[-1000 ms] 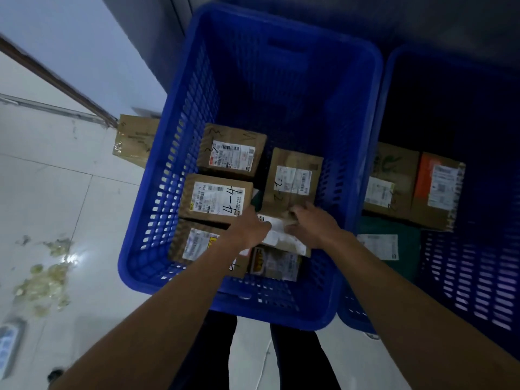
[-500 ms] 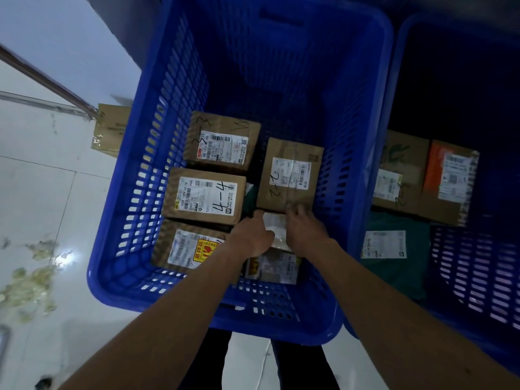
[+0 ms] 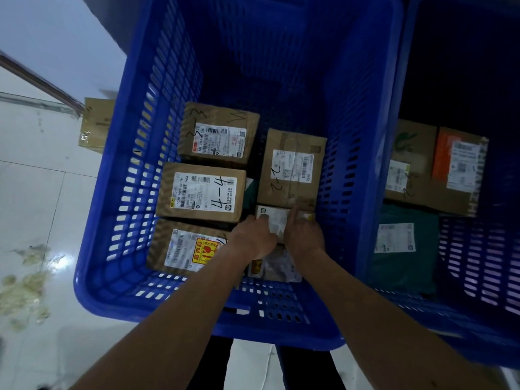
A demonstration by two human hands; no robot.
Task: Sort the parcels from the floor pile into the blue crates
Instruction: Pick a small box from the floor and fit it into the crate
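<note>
The floor (image 3: 33, 192) is pale, glossy tile spreading well out to the left of the left hand (image 3: 253, 240). A patch of yellowish crumbled mess (image 3: 22, 291) lies on it far off to that side. Farther away on the same side, a light wall (image 3: 56, 38) meets the tiles along a dark strip. A brown carton (image 3: 95, 125) stands on the floor there, just outside the crate.

Both hands reach down into a blue crate (image 3: 112, 302) whose slotted walls rise around them. The left hand and the right hand (image 3: 302, 235) hold a small parcel (image 3: 277, 222) between them, low in the crate. The left fingers curl over its left end. The right hand wraps its right end, with one finger lying straight across the white label.

Just beyond the fingertips, touching the small parcel, lies a far box (image 3: 291, 167) with a white label and handwritten figures. Under the wrists sits a wrapped packet (image 3: 275, 266).

Three brown boxes lie in a column left of the left hand. A sticker box (image 3: 185, 249) with a red-and-yellow label is nearest the person. A box marked 4-4 (image 3: 201, 192) lies beside the knuckles, and a box marked 3 (image 3: 219, 133) is farthest off.

Right of the right hand stands a second crate (image 3: 478, 277), also blue. A green bag (image 3: 402, 249) with a white label lies in it, level with that hand. Beyond the bag, a printed box (image 3: 408, 161) and an orange box (image 3: 458, 170) sit side by side.
</note>
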